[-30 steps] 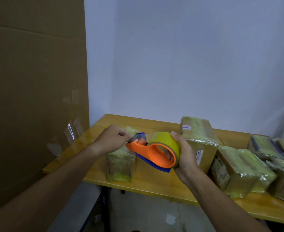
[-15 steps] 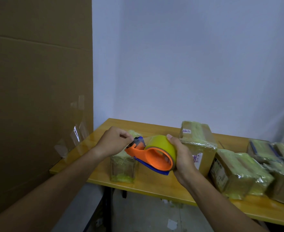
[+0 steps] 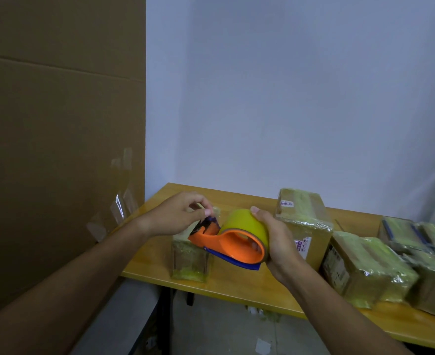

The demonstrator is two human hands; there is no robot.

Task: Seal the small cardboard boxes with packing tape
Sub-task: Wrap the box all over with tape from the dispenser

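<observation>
My right hand (image 3: 279, 245) grips an orange and blue tape dispenser (image 3: 233, 245) with a yellow roll of packing tape (image 3: 245, 222), held above the yellow table (image 3: 236, 280). My left hand (image 3: 178, 216) pinches the tape end at the dispenser's dark blade tip. Right below them stands a small tape-wrapped box (image 3: 189, 262), partly hidden by the dispenser. A taller wrapped cardboard box (image 3: 303, 224) stands just right of my right hand.
Several more tape-wrapped boxes (image 3: 367, 267) crowd the right part of the table. A big cardboard sheet (image 3: 57, 149) with clear tape strips stuck on it stands at the left. The table's front edge drops to a grey floor (image 3: 224, 334).
The dispenser has tilted slightly, its blade end a little lower. My left fingers have shifted from a closed grip at the blade to a fingertip pinch on the tape end.
</observation>
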